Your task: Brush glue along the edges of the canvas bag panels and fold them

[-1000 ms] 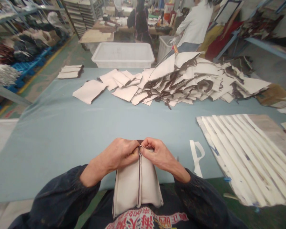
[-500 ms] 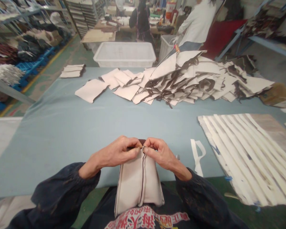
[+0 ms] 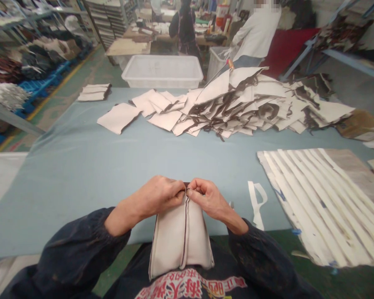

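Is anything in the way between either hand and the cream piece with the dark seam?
Nothing visible: the left hand and right hand both pinch the cream piece at its top end. The white strip lies off to the right, outside that space.

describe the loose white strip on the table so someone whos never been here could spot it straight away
Start at the big blue-green table and find the flat board at its right side. Between that board and the person's right hand lies the loose white strip. Unlike the long strips side by side on the board, it lies alone and bends into a loop.
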### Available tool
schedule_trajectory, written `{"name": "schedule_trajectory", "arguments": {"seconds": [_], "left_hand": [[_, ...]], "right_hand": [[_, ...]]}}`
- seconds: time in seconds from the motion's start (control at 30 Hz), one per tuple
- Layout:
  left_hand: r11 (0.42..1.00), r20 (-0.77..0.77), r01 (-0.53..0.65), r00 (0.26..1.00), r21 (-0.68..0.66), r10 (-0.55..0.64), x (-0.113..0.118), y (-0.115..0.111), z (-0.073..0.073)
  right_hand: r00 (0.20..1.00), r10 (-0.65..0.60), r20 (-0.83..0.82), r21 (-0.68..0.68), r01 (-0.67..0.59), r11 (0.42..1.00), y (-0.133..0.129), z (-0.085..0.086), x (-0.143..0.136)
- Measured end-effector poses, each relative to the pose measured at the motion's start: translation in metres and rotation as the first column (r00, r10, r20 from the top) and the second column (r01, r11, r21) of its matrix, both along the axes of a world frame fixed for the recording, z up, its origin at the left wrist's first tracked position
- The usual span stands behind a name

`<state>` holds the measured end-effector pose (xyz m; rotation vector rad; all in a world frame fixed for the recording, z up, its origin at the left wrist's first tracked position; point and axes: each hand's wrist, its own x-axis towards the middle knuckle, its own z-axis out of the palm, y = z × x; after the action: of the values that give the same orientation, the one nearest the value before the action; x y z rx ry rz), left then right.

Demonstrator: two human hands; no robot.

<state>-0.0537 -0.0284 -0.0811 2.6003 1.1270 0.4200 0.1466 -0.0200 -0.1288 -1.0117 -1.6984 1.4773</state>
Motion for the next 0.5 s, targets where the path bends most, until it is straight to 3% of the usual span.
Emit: {"name": "schedule_trajectory", "arguments": {"seconds": [0.13, 0.23, 0.3, 0.37, 0.43, 0.5], "left_hand": [[0.999, -0.001, -0.044, 0.999, 0.02, 0.044, 0.002, 0.002, -0.003], [0.971, 0.152, -0.093, 0.98, -0.221, 0.128, 0.001, 0.006, -0.003], [0.885, 0.262, -0.082, 0.939, -0.458, 0.222, -0.002, 0.008, -0.004], [0.765, 0.33, -0.039, 0.887, -0.643, 0.323, -0.004, 0.011, -0.008], [0.671, 0.362, 0.007, 0.846, -0.741, 0.391, -0.006, 0.012, -0.013], [0.623, 0.377, 0.043, 0.827, -0.781, 0.416, -0.008, 0.012, -0.016]], "right_hand": [[1.0, -0.028, 0.013, 0.008, 0.028, 1.0, 0.001, -0.004, -0.001], [1.0, -0.028, 0.013, 0.012, 0.028, 1.0, 0.002, -0.004, -0.001], [1.0, -0.006, 0.001, -0.009, 0.006, 1.0, 0.002, -0.004, -0.001], [1.0, 0.018, -0.021, -0.043, -0.019, 0.999, 0.003, -0.005, -0.001], [0.998, 0.028, -0.048, -0.073, -0.032, 0.997, 0.003, -0.006, -0.001], [0.997, 0.032, -0.067, -0.09, -0.038, 0.995, 0.004, -0.007, -0.001]]}}
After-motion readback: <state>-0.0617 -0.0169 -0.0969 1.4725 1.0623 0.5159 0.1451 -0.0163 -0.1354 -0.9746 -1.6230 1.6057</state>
